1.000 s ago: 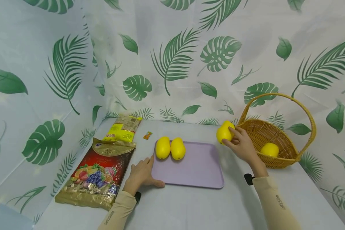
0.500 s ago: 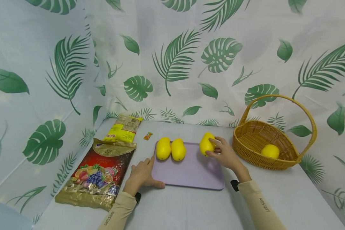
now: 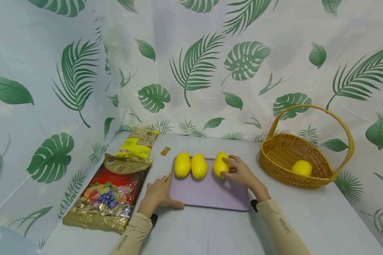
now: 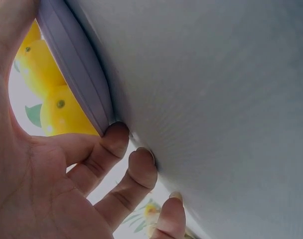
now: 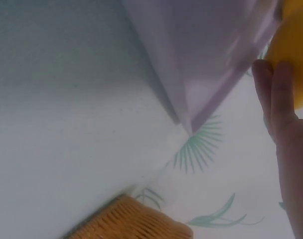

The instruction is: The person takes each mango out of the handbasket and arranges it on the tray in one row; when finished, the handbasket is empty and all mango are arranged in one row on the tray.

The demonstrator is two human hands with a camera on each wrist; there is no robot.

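My right hand (image 3: 242, 174) holds a yellow mango (image 3: 220, 165) by its right side, thumb low and fingers higher, over the back part of the lilac tray (image 3: 207, 195). Left of it, two more mangoes, one (image 3: 182, 165) and another (image 3: 199, 166), lie side by side at the tray's back left. The spread left hand (image 3: 159, 194) rests at the tray's front left corner, fingers along the left edge and thumb at the front. In the left wrist view the tray's rim (image 4: 81, 64) lies between thumb and forefinger, fingertips down at the table.
On the right stands a wicker basket (image 3: 292, 181) with a tall handle and one mango (image 3: 301, 168) inside. A red and gold candy bag (image 3: 110, 194), a yellow bag (image 3: 137, 143) and a small wrapped candy (image 3: 165, 151) lie to the left. A leaf-printed curtain (image 3: 204, 74) closes off the back.
My right hand has carried the mango leftward from beside the basket to over the tray, and lowered it close to the other two. The left hand stays at the tray's corner.
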